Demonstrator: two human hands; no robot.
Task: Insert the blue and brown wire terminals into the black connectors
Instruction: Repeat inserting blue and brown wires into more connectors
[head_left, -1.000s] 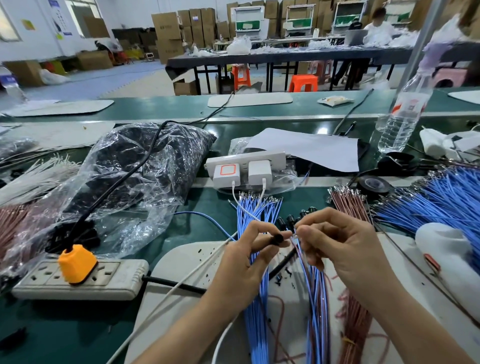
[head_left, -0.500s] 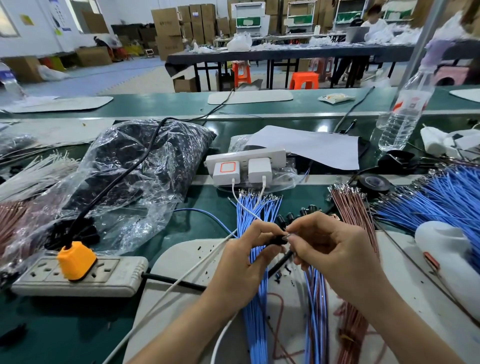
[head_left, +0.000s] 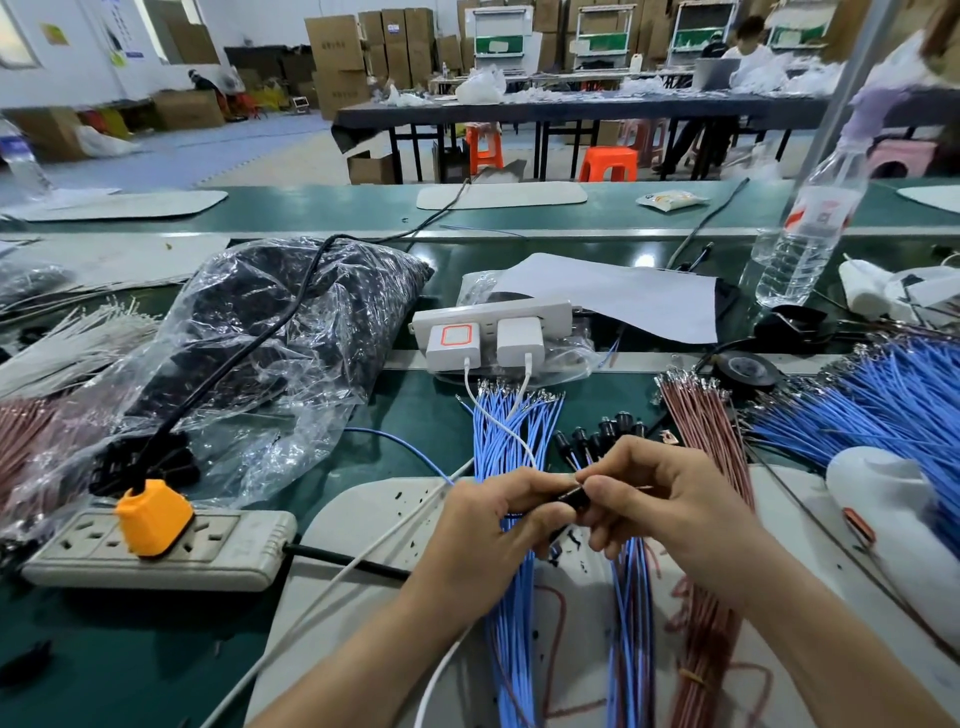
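Observation:
My left hand (head_left: 498, 525) and my right hand (head_left: 660, 499) meet fingertip to fingertip above a white mat (head_left: 363, 525). Between them sits a small black connector (head_left: 574, 498), pinched by both hands; the wire going into it is hidden by my fingers. A bundle of blue wires (head_left: 511, 431) with metal terminals lies behind my left hand. Brown wires (head_left: 698, 421) lie behind my right hand. Several finished black connectors (head_left: 597, 434) stand in a row just beyond my fingers.
A grey power strip with an orange plug (head_left: 153, 517) lies at the left. A clear bag of black parts (head_left: 270, 338) sits behind it. A white charger strip (head_left: 488, 332), a water bottle (head_left: 802, 234) and a large heap of blue wires (head_left: 883, 400) fill the back and right.
My hands have closed together; the gap between the fingertips has gone and both now pinch the black connector. They also shifted slightly to the left.

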